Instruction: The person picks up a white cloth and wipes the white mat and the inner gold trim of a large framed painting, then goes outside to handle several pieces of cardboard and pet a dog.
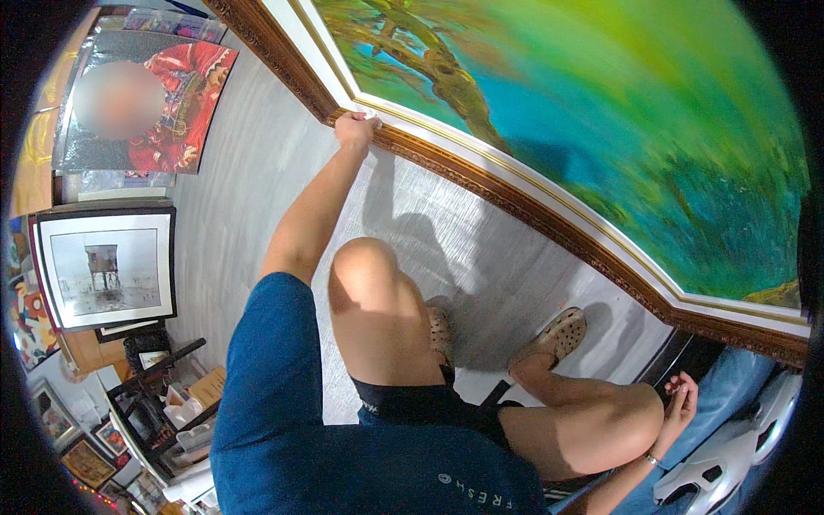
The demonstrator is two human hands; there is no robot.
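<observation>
Our left hand (354, 130) is stretched out ahead of us, its fingers curled over the lower edge of the carved brown frame (515, 202) of a large landscape painting (601, 129), gripping it near the corner. The frame runs away from that hand toward the right, with a white and gold inner border just above the fingers and the green and blue painted canvas beyond it. Below the hand lies the grey wooden floor (257, 172), where the arm casts a shadow. Our right hand (678, 399) hangs low at the right, beside our bent knee, loosely half curled and holding nothing that we can see, with a bracelet at the wrist. Near it are pale blue fabric (730, 386) and a white moulded object (730, 463). Our feet in beige perforated clogs (562, 330) stand on the floor between the two hands. Well to the left of the left hand, a framed grey photograph (107, 266) and a portrait with red clothing (146, 94) lean together.
</observation>
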